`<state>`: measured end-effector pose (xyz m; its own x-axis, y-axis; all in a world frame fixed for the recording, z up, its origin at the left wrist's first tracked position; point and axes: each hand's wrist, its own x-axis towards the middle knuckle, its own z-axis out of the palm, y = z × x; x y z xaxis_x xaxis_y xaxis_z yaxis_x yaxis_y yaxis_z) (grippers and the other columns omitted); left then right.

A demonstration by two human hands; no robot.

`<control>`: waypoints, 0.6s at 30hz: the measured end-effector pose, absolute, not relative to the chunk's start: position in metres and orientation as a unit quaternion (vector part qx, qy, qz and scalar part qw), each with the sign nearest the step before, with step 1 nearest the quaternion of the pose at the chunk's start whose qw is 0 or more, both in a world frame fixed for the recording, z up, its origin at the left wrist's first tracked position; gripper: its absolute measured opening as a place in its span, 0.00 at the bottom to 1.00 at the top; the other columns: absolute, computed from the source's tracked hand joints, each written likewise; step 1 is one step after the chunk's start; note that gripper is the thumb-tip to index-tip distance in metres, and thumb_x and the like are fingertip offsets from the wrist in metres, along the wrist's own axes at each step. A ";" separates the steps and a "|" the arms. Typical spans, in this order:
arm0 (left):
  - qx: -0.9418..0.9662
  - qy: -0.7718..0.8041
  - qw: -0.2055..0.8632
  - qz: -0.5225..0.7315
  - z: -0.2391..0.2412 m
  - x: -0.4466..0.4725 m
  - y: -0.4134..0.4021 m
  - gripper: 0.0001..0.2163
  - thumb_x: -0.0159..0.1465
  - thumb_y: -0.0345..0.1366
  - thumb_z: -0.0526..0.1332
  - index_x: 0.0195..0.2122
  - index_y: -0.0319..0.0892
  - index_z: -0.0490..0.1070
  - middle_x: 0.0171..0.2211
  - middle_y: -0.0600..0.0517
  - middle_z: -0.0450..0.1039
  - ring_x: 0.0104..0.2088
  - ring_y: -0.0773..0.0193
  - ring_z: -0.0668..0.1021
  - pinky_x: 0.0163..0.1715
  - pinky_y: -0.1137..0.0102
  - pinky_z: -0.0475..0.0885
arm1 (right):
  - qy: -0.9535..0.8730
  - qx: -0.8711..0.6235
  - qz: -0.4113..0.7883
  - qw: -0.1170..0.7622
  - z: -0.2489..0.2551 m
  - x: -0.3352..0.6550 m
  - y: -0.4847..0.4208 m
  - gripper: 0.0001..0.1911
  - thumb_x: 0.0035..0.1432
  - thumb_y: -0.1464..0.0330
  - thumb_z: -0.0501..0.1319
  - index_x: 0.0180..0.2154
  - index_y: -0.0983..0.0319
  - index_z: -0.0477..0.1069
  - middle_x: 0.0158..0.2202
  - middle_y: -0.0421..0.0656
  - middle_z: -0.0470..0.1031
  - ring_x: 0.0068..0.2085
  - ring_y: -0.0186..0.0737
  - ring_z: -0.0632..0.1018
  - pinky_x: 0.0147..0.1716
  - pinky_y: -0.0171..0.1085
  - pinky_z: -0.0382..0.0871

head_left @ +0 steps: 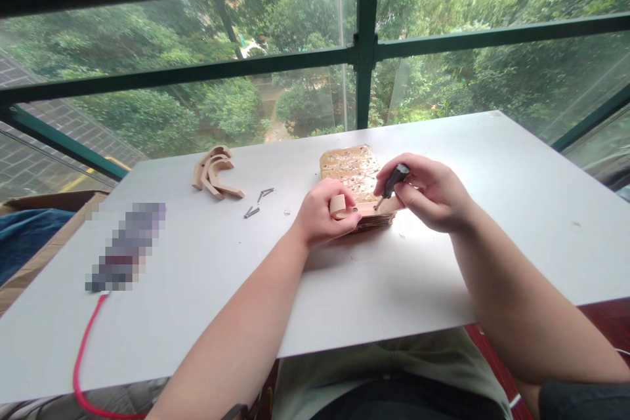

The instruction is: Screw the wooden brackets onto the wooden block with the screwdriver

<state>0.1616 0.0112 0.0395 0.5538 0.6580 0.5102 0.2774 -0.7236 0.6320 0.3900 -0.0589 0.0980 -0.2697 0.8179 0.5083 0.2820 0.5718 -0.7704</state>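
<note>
My left hand (327, 213) is closed around the curled end of a pale wooden hook (367, 209), pressing it down on a thick block (350, 167) with a scuffed, pitted top. My right hand (430, 193) grips a screwdriver (396, 178) by its short black handle. The screwdriver's shaft slants down to the left, and its tip meets the flat strip of the hook at a small dark spot. A second dark spot shows on the strip nearer my left fingers. The fingers of my right hand partly cover the strip's right end.
Several curved wooden hooks (214, 174) lie piled at the table's back left. Small metal pins or screws (258, 203) lie between them and my left hand. A blurred-out device (125, 246) with a red cable (81, 354) rests at left. Windows stand behind the white table (197, 302).
</note>
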 end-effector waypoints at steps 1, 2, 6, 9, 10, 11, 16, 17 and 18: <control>0.846 0.277 0.248 0.382 0.039 0.162 0.011 0.07 0.55 0.33 0.69 0.31 0.44 0.71 0.31 0.54 0.72 0.36 0.61 0.75 0.40 0.65 0.72 | -0.747 -0.373 0.280 0.473 0.099 0.390 -0.059 0.13 0.58 0.79 0.58 0.44 0.64 0.74 0.38 0.47 0.80 0.38 0.40 0.79 0.35 0.38 0.73; 0.846 0.279 0.248 0.381 0.039 0.161 0.011 0.07 0.54 0.33 0.69 0.31 0.44 0.71 0.31 0.54 0.72 0.36 0.61 0.75 0.40 0.65 0.72 | -0.748 -0.377 0.280 0.468 0.100 0.391 -0.059 0.12 0.58 0.79 0.59 0.43 0.64 0.74 0.38 0.47 0.80 0.38 0.40 0.80 0.35 0.38 0.74; 0.843 0.285 0.248 0.382 0.039 0.161 0.012 0.07 0.54 0.34 0.69 0.31 0.44 0.71 0.31 0.53 0.72 0.35 0.61 0.75 0.39 0.65 0.72 | -0.751 -0.393 0.269 0.458 0.103 0.393 -0.060 0.07 0.61 0.75 0.63 0.41 0.63 0.76 0.38 0.47 0.80 0.39 0.41 0.81 0.35 0.38 0.74; 0.843 0.285 0.249 0.383 0.038 0.161 0.012 0.07 0.54 0.34 0.69 0.31 0.44 0.71 0.31 0.53 0.73 0.36 0.61 0.75 0.40 0.65 0.72 | -0.754 -0.406 0.246 0.454 0.101 0.394 -0.059 0.04 0.61 0.71 0.66 0.39 0.63 0.76 0.36 0.46 0.80 0.35 0.39 0.79 0.32 0.38 0.71; 0.843 0.285 0.249 0.383 0.039 0.162 0.011 0.07 0.54 0.34 0.69 0.31 0.45 0.71 0.31 0.53 0.73 0.36 0.60 0.75 0.40 0.64 0.72 | -0.754 -0.408 0.239 0.457 0.100 0.395 -0.058 0.04 0.61 0.69 0.67 0.38 0.62 0.76 0.35 0.45 0.80 0.33 0.38 0.79 0.31 0.38 0.70; 0.843 0.286 0.249 0.382 0.039 0.162 0.011 0.07 0.54 0.34 0.69 0.31 0.45 0.71 0.31 0.53 0.73 0.36 0.60 0.75 0.40 0.64 0.72 | -0.752 -0.408 0.235 0.462 0.099 0.395 -0.057 0.05 0.60 0.68 0.68 0.38 0.62 0.76 0.34 0.44 0.80 0.33 0.38 0.78 0.30 0.38 0.69; 0.845 0.283 0.245 0.381 0.038 0.162 0.011 0.07 0.54 0.35 0.69 0.31 0.45 0.71 0.30 0.54 0.72 0.36 0.60 0.75 0.40 0.64 0.72 | -0.732 -0.404 0.243 0.492 0.092 0.394 -0.053 0.10 0.56 0.66 0.72 0.34 0.61 0.73 0.31 0.42 0.77 0.31 0.36 0.75 0.29 0.37 0.65; 0.845 0.282 0.245 0.382 0.038 0.162 0.011 0.07 0.54 0.35 0.69 0.31 0.45 0.71 0.30 0.54 0.72 0.36 0.60 0.75 0.40 0.64 0.72 | -0.727 -0.404 0.248 0.497 0.091 0.393 -0.052 0.11 0.55 0.66 0.73 0.34 0.61 0.72 0.30 0.42 0.76 0.30 0.35 0.73 0.28 0.37 0.63; 0.845 0.282 0.244 0.382 0.038 0.162 0.011 0.07 0.54 0.35 0.69 0.31 0.45 0.71 0.30 0.54 0.72 0.35 0.61 0.75 0.40 0.64 0.72 | -0.722 -0.405 0.253 0.501 0.091 0.392 -0.052 0.12 0.55 0.66 0.73 0.33 0.61 0.71 0.29 0.41 0.75 0.29 0.34 0.72 0.26 0.36 0.61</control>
<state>0.1621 0.0113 0.0382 0.5489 0.6628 0.5093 0.2892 -0.7223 0.6282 0.3922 -0.0515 0.0909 -0.1712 0.8375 0.5190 0.3313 0.5450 -0.7702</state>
